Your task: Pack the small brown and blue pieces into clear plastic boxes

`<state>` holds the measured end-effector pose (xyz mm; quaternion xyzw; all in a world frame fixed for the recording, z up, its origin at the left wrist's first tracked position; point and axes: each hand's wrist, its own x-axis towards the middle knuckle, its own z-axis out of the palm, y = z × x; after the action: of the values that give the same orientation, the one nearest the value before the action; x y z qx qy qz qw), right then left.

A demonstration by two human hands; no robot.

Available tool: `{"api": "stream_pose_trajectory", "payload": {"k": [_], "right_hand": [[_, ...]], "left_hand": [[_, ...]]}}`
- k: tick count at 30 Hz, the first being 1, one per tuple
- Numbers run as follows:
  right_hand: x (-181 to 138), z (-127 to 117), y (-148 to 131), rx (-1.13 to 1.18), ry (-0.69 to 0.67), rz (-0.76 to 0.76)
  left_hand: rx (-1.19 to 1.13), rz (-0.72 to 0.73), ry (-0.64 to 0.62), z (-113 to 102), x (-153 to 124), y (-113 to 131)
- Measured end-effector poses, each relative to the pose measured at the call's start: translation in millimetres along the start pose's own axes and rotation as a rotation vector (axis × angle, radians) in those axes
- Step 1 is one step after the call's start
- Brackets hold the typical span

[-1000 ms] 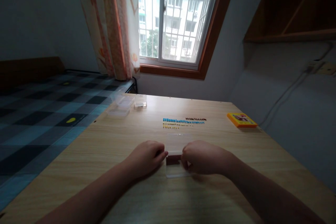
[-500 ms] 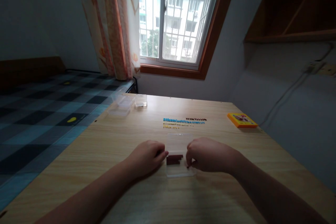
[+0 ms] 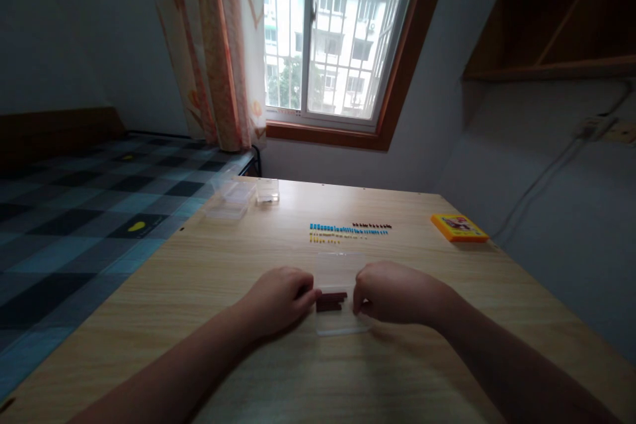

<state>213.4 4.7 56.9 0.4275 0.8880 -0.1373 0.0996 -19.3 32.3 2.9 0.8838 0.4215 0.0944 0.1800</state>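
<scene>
A small clear plastic box (image 3: pixel 338 323) lies open on the wooden table (image 3: pixel 427 371) in front of me, its lid (image 3: pixel 338 269) folded back. Dark brown pieces (image 3: pixel 330 301) sit in a row inside it. My left hand (image 3: pixel 279 298) rests curled at the box's left edge, fingertips touching it. At the right edge my right hand (image 3: pixel 392 293) is curled too, fingers pinched by the brown pieces; whether anything is between them is hidden.
Rows of tiny blue, yellow and brown pieces (image 3: pixel 348 230) lie further back. Two clear boxes (image 3: pixel 233 199) (image 3: pixel 267 190) stand at the far left corner, an orange booklet (image 3: pixel 457 226) at the far right. A bed with a checked cover (image 3: pixel 84 212) borders the table's left side.
My right hand drew back to the right, uncovering the brown pieces in the box. The left hand stayed put.
</scene>
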Motion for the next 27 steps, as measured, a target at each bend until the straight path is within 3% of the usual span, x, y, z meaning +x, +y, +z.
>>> {"api": "stream_pose_trajectory", "payload": {"k": [12, 27], "right_hand": [[3.7, -1.7, -0.6, -0.013, 0.048, 0.093], [5.6, -1.0, 2.2, -0.018, 0.070, 0.064]], "left_hand": [[0.028, -0.008, 0.006, 1.1, -1.5, 1.1], [0.031, -0.019, -0.006, 1.5, -1.6, 2.4]]}}
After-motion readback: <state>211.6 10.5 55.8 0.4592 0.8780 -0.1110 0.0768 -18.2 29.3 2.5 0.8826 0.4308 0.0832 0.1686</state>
